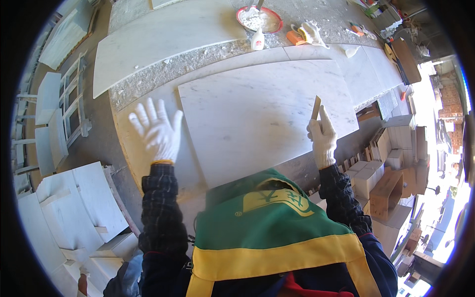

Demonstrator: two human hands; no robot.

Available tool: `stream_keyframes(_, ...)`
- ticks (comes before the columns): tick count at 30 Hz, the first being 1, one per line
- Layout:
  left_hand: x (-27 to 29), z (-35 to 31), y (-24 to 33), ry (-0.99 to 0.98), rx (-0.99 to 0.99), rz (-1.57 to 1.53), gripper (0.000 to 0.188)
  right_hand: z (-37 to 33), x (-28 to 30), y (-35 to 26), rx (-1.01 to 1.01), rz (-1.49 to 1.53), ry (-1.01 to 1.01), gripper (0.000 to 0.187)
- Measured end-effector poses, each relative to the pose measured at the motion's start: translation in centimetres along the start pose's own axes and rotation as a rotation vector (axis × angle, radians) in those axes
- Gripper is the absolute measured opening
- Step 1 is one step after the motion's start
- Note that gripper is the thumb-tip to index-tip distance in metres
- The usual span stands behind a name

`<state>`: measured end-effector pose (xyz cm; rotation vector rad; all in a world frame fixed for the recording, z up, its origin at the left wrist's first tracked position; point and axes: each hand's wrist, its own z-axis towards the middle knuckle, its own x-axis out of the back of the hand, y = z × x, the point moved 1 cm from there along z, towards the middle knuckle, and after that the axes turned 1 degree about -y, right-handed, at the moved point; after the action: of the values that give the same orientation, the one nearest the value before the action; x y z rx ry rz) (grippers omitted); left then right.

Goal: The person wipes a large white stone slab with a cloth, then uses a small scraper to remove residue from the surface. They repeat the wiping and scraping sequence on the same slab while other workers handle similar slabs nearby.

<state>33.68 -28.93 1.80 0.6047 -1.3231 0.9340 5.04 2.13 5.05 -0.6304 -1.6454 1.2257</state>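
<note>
A large white marble slab (262, 109) with grey veining lies in front of me, on top of other pale slabs. My left hand (161, 133), in a white knit glove, is raised beside the slab's left edge with its fingers spread and nothing in it. My right hand (323, 136), gloved the same way, is over the slab's right part. Between its thumb and fingers is a thin, flat, brownish scraper blade (315, 107), its tip pointing away from me. Whether the blade touches the slab cannot be told.
A red-rimmed bowl (272, 23) of white paste stands at the far side, near a white bottle (258, 39). An orange block (295, 38) and a glove (311, 33) lie beside them. Boxes (366, 177) stack up on the right; a person's hand (84, 271) shows lower left.
</note>
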Motion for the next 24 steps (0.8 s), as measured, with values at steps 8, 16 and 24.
stream_keyframes(8,3.5,-6.4,3.5,0.082,-0.070,-0.295,0.053,14.0,-4.0,-5.6,0.054,0.266,-0.414,0.037)
stream_keyframes(16,2.2,-9.2,6.8,0.098,0.179,-0.526,0.050,28.7,-9.9,-8.2,0.080,0.046,-0.674,0.022)
stream_keyframes(24,2.6,-9.1,7.0,0.133,0.189,-0.509,0.044,33.1,-12.7,-5.9,-0.263,0.253,-0.562,0.022)
